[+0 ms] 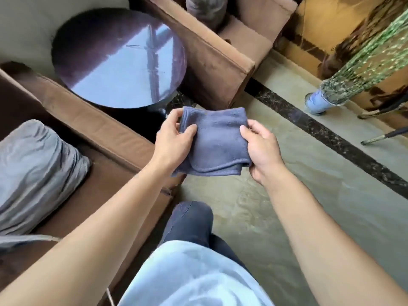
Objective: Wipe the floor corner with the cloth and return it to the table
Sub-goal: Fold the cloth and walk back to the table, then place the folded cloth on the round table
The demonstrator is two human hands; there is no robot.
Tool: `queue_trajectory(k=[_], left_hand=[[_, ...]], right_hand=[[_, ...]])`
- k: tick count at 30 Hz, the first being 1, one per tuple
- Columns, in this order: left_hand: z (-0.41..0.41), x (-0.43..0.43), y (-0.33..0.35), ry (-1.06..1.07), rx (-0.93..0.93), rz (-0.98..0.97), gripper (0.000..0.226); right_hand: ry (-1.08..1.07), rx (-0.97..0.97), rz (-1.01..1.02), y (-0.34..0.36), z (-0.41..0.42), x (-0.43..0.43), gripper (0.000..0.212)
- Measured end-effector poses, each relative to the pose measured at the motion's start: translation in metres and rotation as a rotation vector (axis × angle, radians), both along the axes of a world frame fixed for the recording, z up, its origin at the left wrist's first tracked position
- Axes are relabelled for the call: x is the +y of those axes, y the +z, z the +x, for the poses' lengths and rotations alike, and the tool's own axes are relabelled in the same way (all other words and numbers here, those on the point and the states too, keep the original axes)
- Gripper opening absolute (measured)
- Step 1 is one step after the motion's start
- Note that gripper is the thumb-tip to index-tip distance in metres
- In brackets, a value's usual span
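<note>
A folded blue-grey cloth [217,140] is held in the air in front of me, above the floor. My left hand [174,142] pinches its left edge with thumb on top. Its right edge is gripped by my right hand [261,149]. A round dark glossy table [119,58] stands up and to the left of the cloth, between two brown sofas. The floor corner [176,102] under the table's near edge is dark and mostly hidden by the cloth and the table.
A brown sofa [92,129] with a grey cushion [35,171] is at my left. A second brown sofa [209,56] stands behind the table. Another person's leg and shoe [318,102] are at the right on the tiled floor [309,195]. Chair legs [384,135] show at far right.
</note>
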State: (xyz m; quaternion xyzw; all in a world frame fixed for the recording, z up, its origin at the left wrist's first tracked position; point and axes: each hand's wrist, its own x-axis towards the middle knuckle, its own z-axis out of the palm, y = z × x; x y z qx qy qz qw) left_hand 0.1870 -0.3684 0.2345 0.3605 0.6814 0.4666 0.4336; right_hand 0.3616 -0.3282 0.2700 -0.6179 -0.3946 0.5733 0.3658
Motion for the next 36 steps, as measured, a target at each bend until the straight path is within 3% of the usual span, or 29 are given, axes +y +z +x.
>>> queue_trajectory(k=[10, 16, 21, 26, 28, 30, 33, 36], left_hand=[[-0.066, 0.161, -0.043, 0.331, -0.065, -0.102, 0.036], [-0.111, 0.274, -0.086, 0.501, -0.111, -0.23, 0.015], [-0.166, 0.336, -0.148, 0.653, -0.153, -0.346, 0.014], [-0.217, 0.372, -0.242, 0.897, -0.346, -0.43, 0.008], [-0.231, 0.377, -0.276, 0.941, -0.434, -0.467, 0.014], [-0.244, 0.383, -0.296, 1.006, -0.446, -0.516, 0.038], [-0.249, 0.386, -0.296, 0.989, -0.424, -0.573, 0.055], [-0.246, 0.384, -0.273, 0.922, -0.343, -0.657, 0.057]], right_hand=[[0.335, -0.029, -0.007, -0.037, -0.092, 0.214, 0.02], [0.551, -0.123, -0.123, -0.081, -0.144, 0.356, 0.022], [0.708, -0.2, -0.224, -0.146, -0.219, 0.442, 0.024], [0.85, -0.369, -0.268, -0.253, -0.294, 0.482, 0.029], [0.93, -0.417, -0.313, -0.295, -0.312, 0.49, 0.029], [0.988, -0.477, -0.338, -0.325, -0.325, 0.5, 0.024], [1.071, -0.545, -0.362, -0.331, -0.333, 0.515, 0.017], [1.253, -0.648, -0.311, -0.306, -0.334, 0.524, 0.031]])
